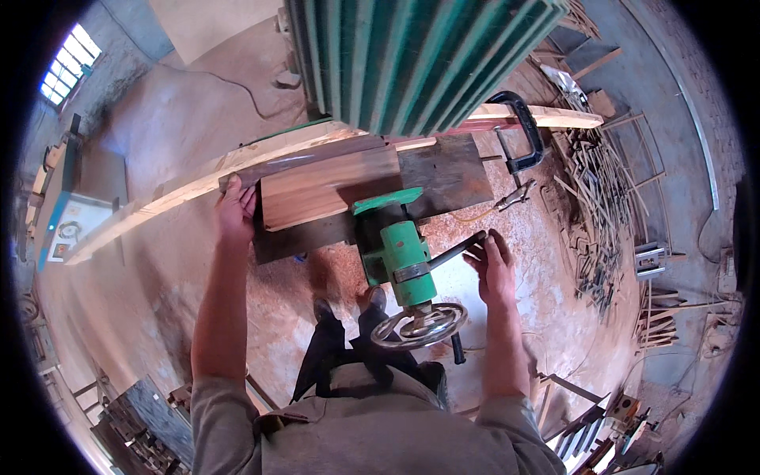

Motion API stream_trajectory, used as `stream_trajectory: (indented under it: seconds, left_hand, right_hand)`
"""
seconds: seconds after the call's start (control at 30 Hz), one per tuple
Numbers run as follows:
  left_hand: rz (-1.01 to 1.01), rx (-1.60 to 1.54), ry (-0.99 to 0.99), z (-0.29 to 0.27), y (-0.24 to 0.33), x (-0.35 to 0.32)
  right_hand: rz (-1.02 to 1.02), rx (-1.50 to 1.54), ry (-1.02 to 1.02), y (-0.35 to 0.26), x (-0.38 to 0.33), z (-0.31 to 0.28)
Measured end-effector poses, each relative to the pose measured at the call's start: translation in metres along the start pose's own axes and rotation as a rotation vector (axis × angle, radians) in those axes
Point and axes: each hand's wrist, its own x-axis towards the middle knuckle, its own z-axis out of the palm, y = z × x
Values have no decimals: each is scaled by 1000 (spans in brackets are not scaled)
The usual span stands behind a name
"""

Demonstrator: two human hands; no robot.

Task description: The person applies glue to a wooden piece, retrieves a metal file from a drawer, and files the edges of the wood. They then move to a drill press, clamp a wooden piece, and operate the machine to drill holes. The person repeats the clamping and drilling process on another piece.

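Note:
A reddish-brown wooden board (328, 187) lies on the dark metal table of a green machine. At its left end is my left hand (236, 207), with fingers curled against the board beside a dark strip (317, 158). The strip runs along the board's far edge. My right hand (492, 265) has its fingers closed around the outer end of a dark lever (457, 256). This lever juts from a green cylindrical housing (406, 253), which carries a shiny handwheel (419, 325) below it. A ribbed green motor casing (396, 63) hides part of the table's far side.
A long pale timber beam (182, 192) crosses behind the board, with a black C-clamp (528, 134) at its right part. An air blow gun (515, 195) hangs near the table's right end. Scrap sticks (598, 206) are piled at right; sawdust covers the floor.

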Motion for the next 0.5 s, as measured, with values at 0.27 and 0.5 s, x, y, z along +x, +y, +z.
stream_trajectory:
  seconds: [0.27,0.5]
  left_hand:
    - [-1,52,56,13,2,-12]
    - [58,74,-30,14,0,-17]
  right_hand:
    - [-97,373,-257,-43,-13,61]
    - [-489,-1236,-902,-43,-88,232]
